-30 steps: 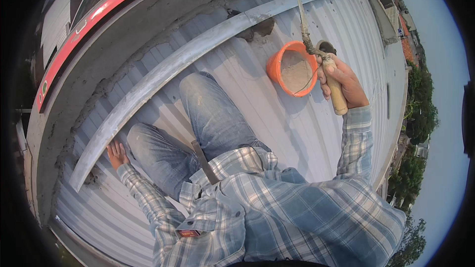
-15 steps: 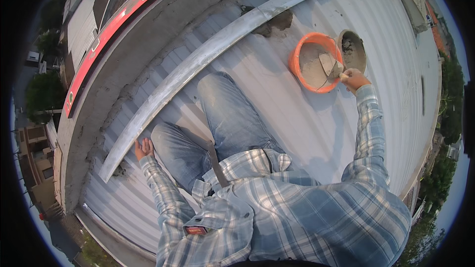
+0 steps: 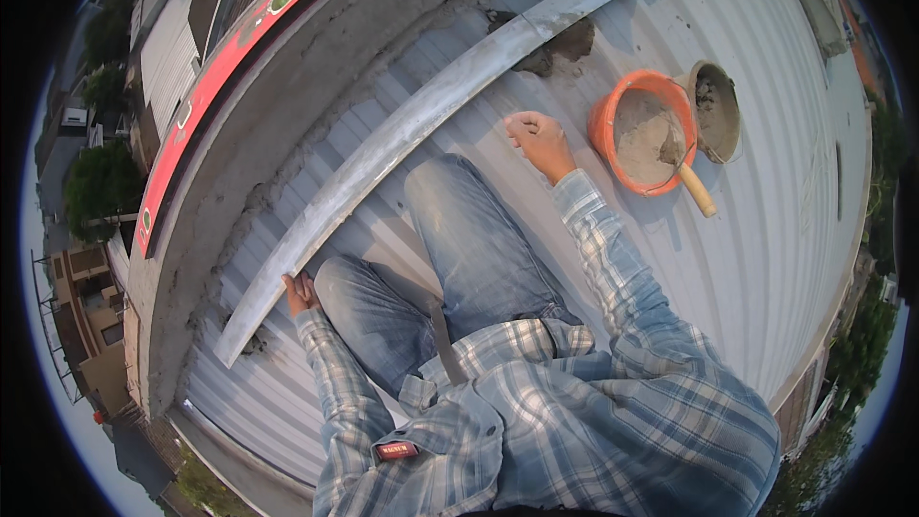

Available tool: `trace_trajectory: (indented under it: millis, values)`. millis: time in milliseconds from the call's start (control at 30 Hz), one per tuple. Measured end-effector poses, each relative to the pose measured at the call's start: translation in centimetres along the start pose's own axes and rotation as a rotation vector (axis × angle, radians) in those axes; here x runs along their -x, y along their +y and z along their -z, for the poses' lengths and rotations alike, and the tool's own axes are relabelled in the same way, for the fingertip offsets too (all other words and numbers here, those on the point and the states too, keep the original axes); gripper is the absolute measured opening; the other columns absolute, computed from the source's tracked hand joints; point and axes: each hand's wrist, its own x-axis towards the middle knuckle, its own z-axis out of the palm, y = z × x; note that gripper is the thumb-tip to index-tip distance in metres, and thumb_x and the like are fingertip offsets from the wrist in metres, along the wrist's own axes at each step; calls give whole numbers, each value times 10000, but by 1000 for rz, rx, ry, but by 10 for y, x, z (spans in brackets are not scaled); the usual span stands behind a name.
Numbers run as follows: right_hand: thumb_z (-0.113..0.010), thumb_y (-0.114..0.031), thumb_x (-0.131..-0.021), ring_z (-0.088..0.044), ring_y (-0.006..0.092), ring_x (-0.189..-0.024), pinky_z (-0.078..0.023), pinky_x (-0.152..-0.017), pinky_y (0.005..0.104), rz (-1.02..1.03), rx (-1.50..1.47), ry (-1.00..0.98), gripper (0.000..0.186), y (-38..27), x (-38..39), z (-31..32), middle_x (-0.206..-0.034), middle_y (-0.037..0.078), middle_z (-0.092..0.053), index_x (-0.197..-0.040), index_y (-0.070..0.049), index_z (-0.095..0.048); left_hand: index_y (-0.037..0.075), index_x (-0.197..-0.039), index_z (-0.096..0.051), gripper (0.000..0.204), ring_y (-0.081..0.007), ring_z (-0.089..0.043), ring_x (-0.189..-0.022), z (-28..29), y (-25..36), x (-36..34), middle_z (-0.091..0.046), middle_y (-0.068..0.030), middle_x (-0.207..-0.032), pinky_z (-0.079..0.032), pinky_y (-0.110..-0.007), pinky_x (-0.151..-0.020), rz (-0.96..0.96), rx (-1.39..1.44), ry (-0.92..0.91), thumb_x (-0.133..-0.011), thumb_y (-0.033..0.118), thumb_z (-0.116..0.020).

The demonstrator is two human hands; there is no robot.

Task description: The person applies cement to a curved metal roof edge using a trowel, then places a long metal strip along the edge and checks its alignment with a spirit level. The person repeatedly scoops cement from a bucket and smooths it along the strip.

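A long pale metal straightedge (image 3: 388, 148) lies slantwise across the corrugated roof, beyond my knees. My left hand (image 3: 302, 294) is at its near lower end, fingers closed against the edge. My right hand (image 3: 542, 146) hangs over the sheeting between my knee and an orange bucket (image 3: 601, 126). It holds nothing, its fingers loosely bent and apart. Grey mortar (image 3: 643, 139) fills much of the orange bucket. A trowel (image 3: 697, 190) rests in it, its wooden handle sticking out over the rim and its blade partly in the mortar.
Against the orange bucket stands a darker bucket (image 3: 732, 124) with mortar remains. Broken, dirty patches (image 3: 565, 46) lie beside the straightedge. A concrete parapet (image 3: 287, 86) bounds the roof on the left, with a red panel (image 3: 215, 81) along its outer side. Ribbed metal sheeting (image 3: 766, 258) stretches to the right.
My right hand has let go of the trowel and moved left toward the straightedge. The trowel now lies in the orange bucket. My left hand's fingers have closed in against the straightedge.
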Motion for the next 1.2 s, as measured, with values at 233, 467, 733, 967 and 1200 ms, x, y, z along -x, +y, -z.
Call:
trace_trajectory:
  millis: [233, 467, 733, 967, 1200]
  values:
    - [-645, -446, -887, -595, 137, -705, -481, -595, 287, -312, -272, 192, 479, 31, -92, -76, -749, 73, -653, -926, 30, -687, -53, -1475, -280, 857, -288, -331, -1427, 15, -8, -15, -313, -202, -1546, -345, -343, -1131, -29, 49, -41, -889, 404, -707]
    - [-565, -482, -929, -646, 203, -911, -406, -591, 296, -275, -285, 104, 535, 49, -106, -86, -1027, 116, -689, -1159, -4, -636, -49, -1467, -243, 880, -306, -385, -1392, 10, -7, -6, -346, -235, -1510, -368, -373, -1135, -59, 48, 10, -869, 368, -737]
    - [-527, -505, -947, -640, 207, -1007, -393, -640, 299, -340, -271, 96, 552, 41, -102, -83, -1103, 102, -688, -1226, -36, -607, -38, -1485, -157, 950, -333, -378, -1392, 15, -10, -12, -352, -235, -1502, -359, -424, -1144, -58, 45, -21, -864, 385, -739]
    - [-505, -469, -970, -640, 207, -1006, -386, -613, 282, -263, -262, 88, 529, 44, -105, -84, -1114, 122, -683, -1239, -23, -598, -28, -1473, -169, 919, -332, -387, -1383, 13, -12, -12, -367, -233, -1490, -355, -454, -1140, -70, 68, -24, -871, 378, -733]
    - [-487, -471, -980, -629, 209, -995, -393, -698, 334, -308, -264, 79, 532, 43, -102, -85, -1139, 111, -671, -1282, -40, -570, -15, -1436, -232, 860, -344, -401, -1369, 9, -13, -6, -432, -219, -1442, -361, -462, -1129, -65, 91, -5, -859, 352, -753]
